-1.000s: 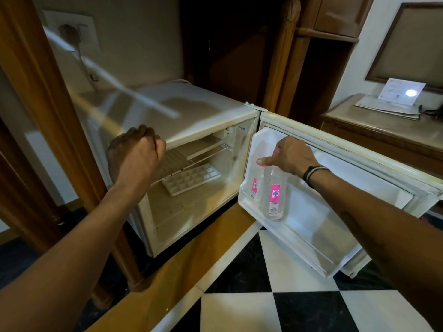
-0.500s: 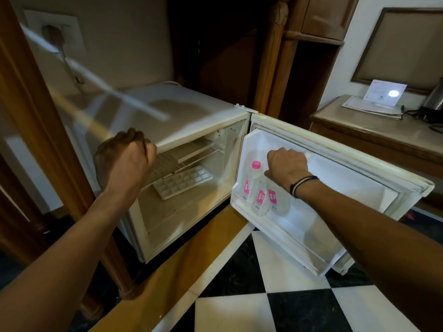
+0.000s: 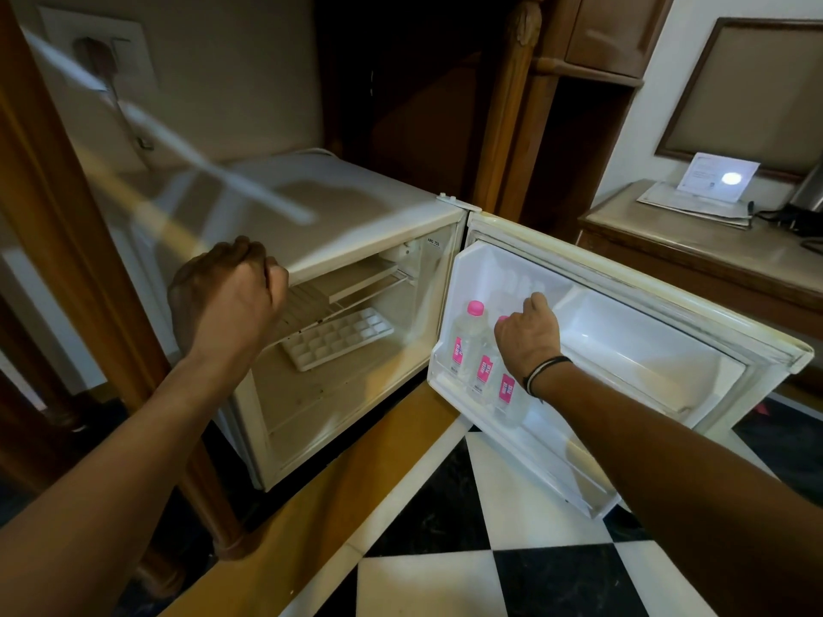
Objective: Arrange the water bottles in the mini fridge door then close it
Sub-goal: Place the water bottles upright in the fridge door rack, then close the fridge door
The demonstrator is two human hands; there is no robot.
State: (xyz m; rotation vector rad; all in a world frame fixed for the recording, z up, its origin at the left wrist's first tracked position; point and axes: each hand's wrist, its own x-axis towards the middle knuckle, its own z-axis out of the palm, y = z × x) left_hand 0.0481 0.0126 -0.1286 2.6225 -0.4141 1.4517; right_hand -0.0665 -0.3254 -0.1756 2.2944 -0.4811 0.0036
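The white mini fridge (image 3: pixel 356 216) stands open with its door (image 3: pixel 645 349) swung out to the right. Three clear water bottles with pink labels stand in a row in the door's lower shelf (image 3: pixel 525 443). The left bottle (image 3: pixel 463 345) shows its pink cap. The middle bottle (image 3: pixel 483 376) and the right bottle (image 3: pixel 507 394) have their tops under my right hand (image 3: pixel 527 340), whose fingers curl down over the right bottle's top. My left hand (image 3: pixel 227 291) is a closed fist at the front edge of the fridge top, with nothing in it.
A white ice tray (image 3: pixel 338 338) lies on the fridge's inner shelf. A wooden post (image 3: pixel 89 260) stands left of the fridge and a wooden cabinet (image 3: pixel 556 104) behind it. A side table (image 3: pixel 712 256) with papers is at the right. The floor is black and white tile (image 3: pixel 490 549).
My right hand has lowered the third bottle into the door shelf beside the other two and stays on its top. My left fist has kept its place.
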